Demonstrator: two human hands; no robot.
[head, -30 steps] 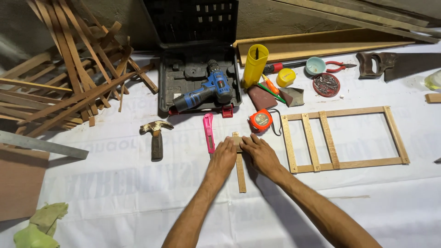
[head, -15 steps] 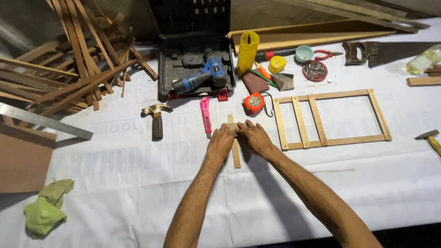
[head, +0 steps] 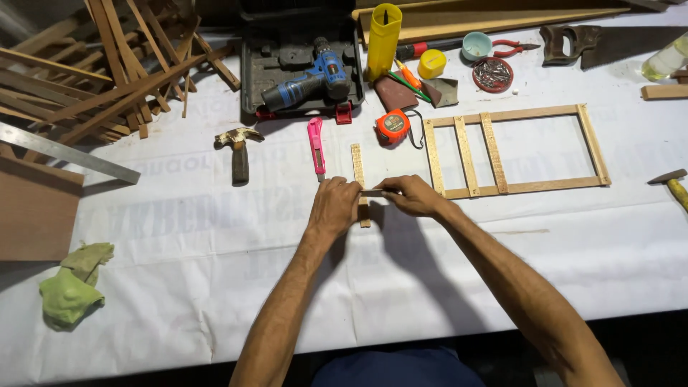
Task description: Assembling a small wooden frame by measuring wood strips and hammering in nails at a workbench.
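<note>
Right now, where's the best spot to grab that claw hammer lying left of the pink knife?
Probably the dark handle, from above. The claw hammer lies flat, metal head away from the person, handle pointing toward them with bare cloth on both sides, so fingers could wrap it without bumping the pink utility knife.

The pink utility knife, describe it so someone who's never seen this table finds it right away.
Start at the open black tool case holding the blue cordless drill. Just below its front edge lies the pink utility knife, pointing toward the left hand. It is the only pink thing, between the hammer and a thin wooden strip.
</note>
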